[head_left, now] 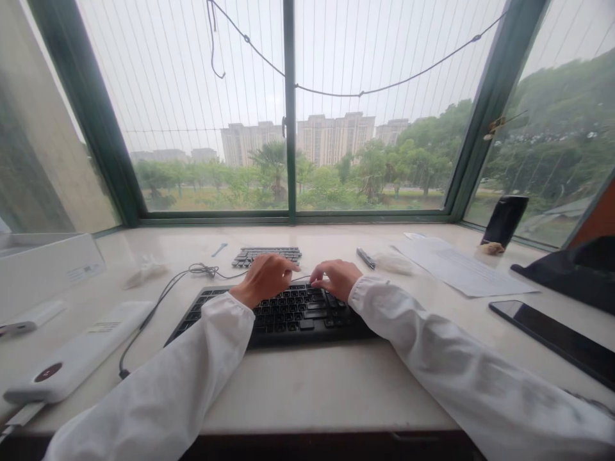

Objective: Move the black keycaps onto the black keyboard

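A black keyboard (pixel 283 314) lies on the white ledge, its key positions looking like bare square sockets. Over its upper middle is my left hand (pixel 269 276), fingers curled and index finger and thumb close together; anything between them is too small to make out. My right hand (pixel 337 279) rests at the keyboard's top edge, right of the left one. Its thumb and index finger are bent towards each other over the upper keys, and what they pinch is hidden. Just behind the left hand sits a block of small dark keycaps (pixel 250 256), laid out in rows and partly covered by that hand.
Left are a cable (pixel 168 296), a white power bank (pixel 81 352), a white box (pixel 52 266), a plastic bag (pixel 147 271) and a small blue tool (pixel 219 250). Right are a dark pen-like item (pixel 366 258), paper sheets (pixel 456 267), a phone (pixel 552 336) and a black cylinder (pixel 504 221). Windows rise behind.
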`<move>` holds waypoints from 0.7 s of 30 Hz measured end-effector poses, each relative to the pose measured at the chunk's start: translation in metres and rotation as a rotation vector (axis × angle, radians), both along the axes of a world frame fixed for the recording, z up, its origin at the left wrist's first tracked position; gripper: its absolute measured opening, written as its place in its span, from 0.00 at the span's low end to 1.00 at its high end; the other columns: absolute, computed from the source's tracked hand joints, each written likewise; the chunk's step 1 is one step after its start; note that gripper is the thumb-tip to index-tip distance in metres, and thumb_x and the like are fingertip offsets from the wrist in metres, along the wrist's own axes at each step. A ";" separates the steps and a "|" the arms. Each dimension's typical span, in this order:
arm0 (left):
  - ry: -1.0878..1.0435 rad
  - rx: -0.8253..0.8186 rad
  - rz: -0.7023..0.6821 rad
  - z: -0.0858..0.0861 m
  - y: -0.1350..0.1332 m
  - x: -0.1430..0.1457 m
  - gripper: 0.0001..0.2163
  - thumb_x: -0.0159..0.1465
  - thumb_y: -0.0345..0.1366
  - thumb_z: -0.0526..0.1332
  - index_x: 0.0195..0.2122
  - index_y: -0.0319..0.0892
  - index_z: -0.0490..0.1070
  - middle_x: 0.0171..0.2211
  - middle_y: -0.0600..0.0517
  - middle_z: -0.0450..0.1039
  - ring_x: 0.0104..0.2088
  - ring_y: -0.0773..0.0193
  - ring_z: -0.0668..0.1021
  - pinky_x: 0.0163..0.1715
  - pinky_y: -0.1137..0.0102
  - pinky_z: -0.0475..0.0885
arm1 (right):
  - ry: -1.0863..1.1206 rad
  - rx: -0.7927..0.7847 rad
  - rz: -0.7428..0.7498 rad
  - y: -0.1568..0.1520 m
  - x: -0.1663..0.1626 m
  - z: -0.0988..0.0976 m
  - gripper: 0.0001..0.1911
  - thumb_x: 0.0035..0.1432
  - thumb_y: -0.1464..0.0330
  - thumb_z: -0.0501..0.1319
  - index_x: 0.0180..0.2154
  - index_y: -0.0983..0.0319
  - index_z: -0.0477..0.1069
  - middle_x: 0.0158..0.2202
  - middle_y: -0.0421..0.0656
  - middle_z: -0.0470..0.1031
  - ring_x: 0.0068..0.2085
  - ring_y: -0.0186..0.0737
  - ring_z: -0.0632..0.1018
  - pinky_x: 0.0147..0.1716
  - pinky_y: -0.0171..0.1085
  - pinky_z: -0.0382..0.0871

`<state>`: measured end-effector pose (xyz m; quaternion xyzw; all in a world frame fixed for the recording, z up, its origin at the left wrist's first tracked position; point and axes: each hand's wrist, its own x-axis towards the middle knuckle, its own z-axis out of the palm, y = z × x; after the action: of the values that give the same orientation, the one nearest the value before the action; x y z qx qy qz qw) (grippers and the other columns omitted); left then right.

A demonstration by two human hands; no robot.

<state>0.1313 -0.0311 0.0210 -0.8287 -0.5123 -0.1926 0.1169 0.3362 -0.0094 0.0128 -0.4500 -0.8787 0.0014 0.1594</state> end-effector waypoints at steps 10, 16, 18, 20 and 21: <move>0.136 -0.030 -0.179 -0.003 -0.003 0.002 0.21 0.58 0.27 0.52 0.45 0.57 0.76 0.44 0.58 0.78 0.43 0.62 0.79 0.40 0.70 0.71 | -0.085 0.046 -0.026 -0.002 -0.005 0.000 0.10 0.56 0.60 0.59 0.38 0.49 0.78 0.41 0.38 0.79 0.41 0.42 0.78 0.35 0.35 0.67; 0.154 -0.059 -0.199 -0.001 -0.005 0.003 0.22 0.58 0.26 0.52 0.46 0.58 0.75 0.45 0.58 0.77 0.42 0.62 0.79 0.39 0.71 0.71 | -0.107 0.059 -0.033 -0.003 -0.006 0.002 0.10 0.56 0.60 0.59 0.38 0.50 0.78 0.41 0.39 0.79 0.41 0.42 0.78 0.35 0.36 0.67; 0.146 -0.073 -0.199 -0.002 -0.005 0.003 0.22 0.58 0.27 0.52 0.46 0.57 0.76 0.45 0.57 0.77 0.43 0.63 0.79 0.40 0.71 0.71 | -0.127 0.061 -0.040 -0.005 -0.007 0.003 0.11 0.57 0.60 0.58 0.38 0.51 0.78 0.41 0.40 0.79 0.41 0.42 0.78 0.35 0.36 0.67; 0.143 -0.081 -0.201 -0.003 -0.004 0.003 0.21 0.58 0.27 0.52 0.46 0.56 0.76 0.44 0.56 0.78 0.43 0.62 0.79 0.40 0.71 0.71 | -0.152 0.066 -0.047 -0.007 -0.009 0.003 0.11 0.57 0.61 0.58 0.39 0.52 0.78 0.41 0.41 0.79 0.40 0.42 0.78 0.36 0.36 0.67; 0.142 -0.084 -0.203 -0.003 -0.004 0.003 0.22 0.57 0.26 0.52 0.45 0.56 0.76 0.44 0.56 0.78 0.43 0.62 0.79 0.41 0.71 0.71 | -0.164 0.068 -0.052 -0.007 -0.010 0.004 0.11 0.57 0.61 0.58 0.39 0.52 0.78 0.42 0.42 0.79 0.40 0.42 0.78 0.36 0.36 0.67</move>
<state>0.1340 -0.0347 0.0177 -0.8920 -0.4237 -0.1229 0.0981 0.3266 -0.0167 0.0163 -0.4655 -0.8764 -0.0696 0.1021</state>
